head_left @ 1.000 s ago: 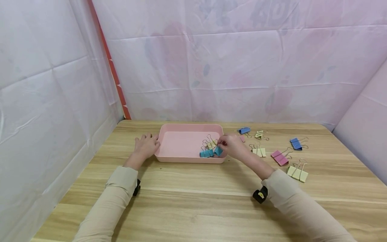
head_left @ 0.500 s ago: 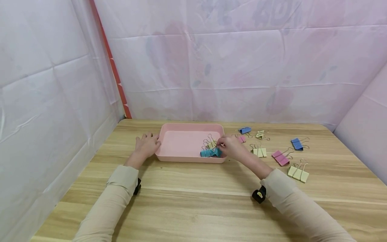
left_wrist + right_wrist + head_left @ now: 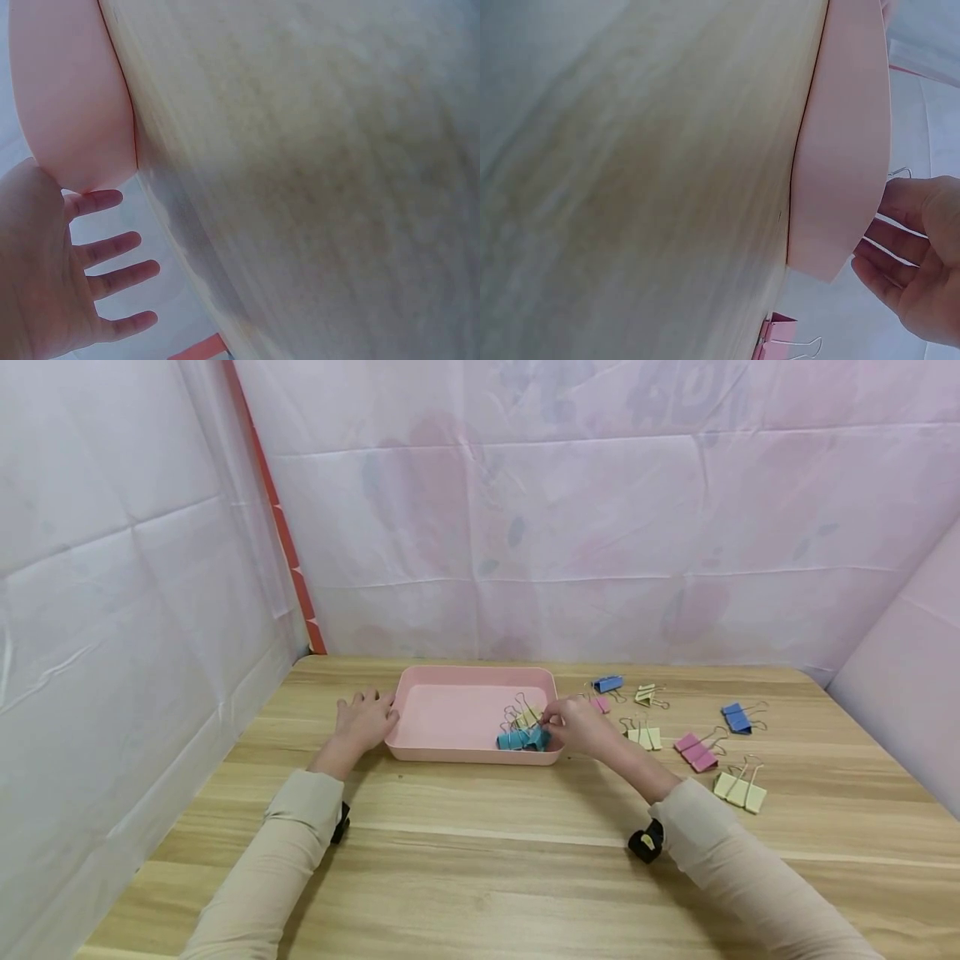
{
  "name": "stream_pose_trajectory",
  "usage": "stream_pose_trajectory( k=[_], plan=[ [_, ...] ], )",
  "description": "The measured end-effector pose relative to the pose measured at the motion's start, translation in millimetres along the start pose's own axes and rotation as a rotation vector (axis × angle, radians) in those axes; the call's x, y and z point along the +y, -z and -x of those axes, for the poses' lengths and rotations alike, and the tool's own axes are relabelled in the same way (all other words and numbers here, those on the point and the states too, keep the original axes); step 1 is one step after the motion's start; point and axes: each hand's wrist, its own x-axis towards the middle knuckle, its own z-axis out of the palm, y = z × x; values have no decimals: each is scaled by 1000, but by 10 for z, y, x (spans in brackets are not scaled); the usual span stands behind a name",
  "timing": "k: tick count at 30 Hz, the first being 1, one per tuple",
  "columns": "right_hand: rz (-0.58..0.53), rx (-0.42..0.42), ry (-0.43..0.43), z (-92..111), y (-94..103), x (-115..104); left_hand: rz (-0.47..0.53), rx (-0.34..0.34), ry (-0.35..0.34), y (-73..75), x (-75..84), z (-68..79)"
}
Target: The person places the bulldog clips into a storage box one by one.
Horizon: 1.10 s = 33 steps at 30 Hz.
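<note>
1. The right hand [image 3: 576,725] bent over the near right corner of the pink tray [image 3: 474,757], its thumb and fingers apparently pinching a tilted teal clip [image 3: 536,740]; in the right wrist view the tray wall hid what the fingertips held.
2. A second earlier that clip had sat a little higher, just under the fingertips. It had since dropped lower, close against a second teal clip [image 3: 512,742] to the hand's left; whether the two touched was too small to tell.
3. That change suggested the clip had reached the tray's floor inside the right end, while the fingers' closeness suggested it had not been let go, leaving this placing unfinished.
4. A yellow clip [image 3: 527,718] lay in the tray as well, left of the right hand and just beyond the teal pair.
5. The left hand [image 3: 365,720] had not shifted noticeably: its fingers were spread and fairly straight, touching the tray's left end without wrapping round it.
6. Seven clips lay on the wooden table [image 3: 480,868] outside the tray, beyond and to the right of the right hand; the nearest were a small pink clip [image 3: 601,704] and a pale yellow clip [image 3: 645,739].
</note>
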Motion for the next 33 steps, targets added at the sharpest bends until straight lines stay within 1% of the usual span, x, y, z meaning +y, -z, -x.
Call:
stream_pose_trajectory(
  k=[3,9,13,16,21,27,31,33],
  plan=[
    [5,-9,-3,14,12,15,-5,-4,1,4,6,3],
    [5,-12,54,31,21,54,-2,3,-2,-8,0,-1],
    [-35,-12,31,41,41,72,-3,3,-5,-17,-7,-4],
    [-17,20,7,44,74,79,-4,1,-4,-17,-9,-6],
    [-17,91,-62,29,142,79,-6,0,-3,-9,-6,-6],
    [-123,184,-198,-12,217,80,-6,2,-7,-5,-7,-3],
    [-215,214,-306,-62,258,89,-9,3,-6,-8,-7,-3],
    [-235,234,-344,-80,277,107,-9,4,-6,-9,-4,-3]
  ],
)
